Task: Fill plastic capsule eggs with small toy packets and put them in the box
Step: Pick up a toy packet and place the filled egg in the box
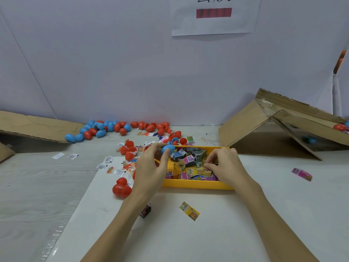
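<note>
Left hand grips a blue egg at the far left corner of the yellow tray. Right hand, fingers curled, pinches a packet among the packets heaped in the tray. Red and blue eggs lie at the table's far edge; the cardboard box lies on its side at right.

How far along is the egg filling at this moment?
Done: at least one red egg and a blue one lie in the cardboard box at right. In hand: the left hand holds a blue egg piece while the right hand picks at packets in the yellow tray. Left: many eggs and halves lie along the wall, and the tray holds plenty of packets.
</note>
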Demonstrator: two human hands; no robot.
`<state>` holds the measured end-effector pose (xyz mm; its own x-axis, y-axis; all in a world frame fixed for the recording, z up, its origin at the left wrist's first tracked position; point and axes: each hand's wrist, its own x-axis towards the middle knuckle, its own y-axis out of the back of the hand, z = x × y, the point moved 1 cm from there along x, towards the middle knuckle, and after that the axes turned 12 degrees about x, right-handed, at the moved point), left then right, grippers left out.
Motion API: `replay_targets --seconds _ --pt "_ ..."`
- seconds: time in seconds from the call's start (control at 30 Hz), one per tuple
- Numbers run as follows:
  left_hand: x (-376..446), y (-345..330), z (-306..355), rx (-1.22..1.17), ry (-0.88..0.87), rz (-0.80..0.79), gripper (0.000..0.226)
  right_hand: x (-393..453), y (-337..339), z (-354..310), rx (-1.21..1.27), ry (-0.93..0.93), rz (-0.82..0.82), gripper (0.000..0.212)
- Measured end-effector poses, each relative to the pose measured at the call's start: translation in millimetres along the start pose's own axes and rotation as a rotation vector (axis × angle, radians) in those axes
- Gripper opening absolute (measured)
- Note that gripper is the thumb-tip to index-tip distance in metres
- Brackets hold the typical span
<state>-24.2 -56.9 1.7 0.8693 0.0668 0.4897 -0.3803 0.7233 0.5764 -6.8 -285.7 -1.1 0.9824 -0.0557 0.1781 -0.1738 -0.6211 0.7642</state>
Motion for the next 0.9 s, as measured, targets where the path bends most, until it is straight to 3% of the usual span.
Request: replay_targets --seconds 0.23,0.53,0.63,0.77,0.9 --pt "0 1 2 -0.018 -0.012 -0.003 0.024 0 7 -6 0.343 0.03 0.093 0.009" --pt "-3 2 6 -0.057 -0.061 -0.054 0.018 -8 10 -14 0.497 0.052 0.175 0.003" --pt "-5 3 13 -0.128 -0.132 -0.153 0.023 -11 10 -22 0.616 0.05 0.197 0.006" --pt "-9 0 22 -0.312 -0.168 -0.361 0.024 -17 7 -32 0.968 -0.022 0.158 0.012" --pt "-11 0 25 -0.356 -0.182 -0.339 0.025 -21 -3 -41 1.058 -0.074 0.161 0.019"
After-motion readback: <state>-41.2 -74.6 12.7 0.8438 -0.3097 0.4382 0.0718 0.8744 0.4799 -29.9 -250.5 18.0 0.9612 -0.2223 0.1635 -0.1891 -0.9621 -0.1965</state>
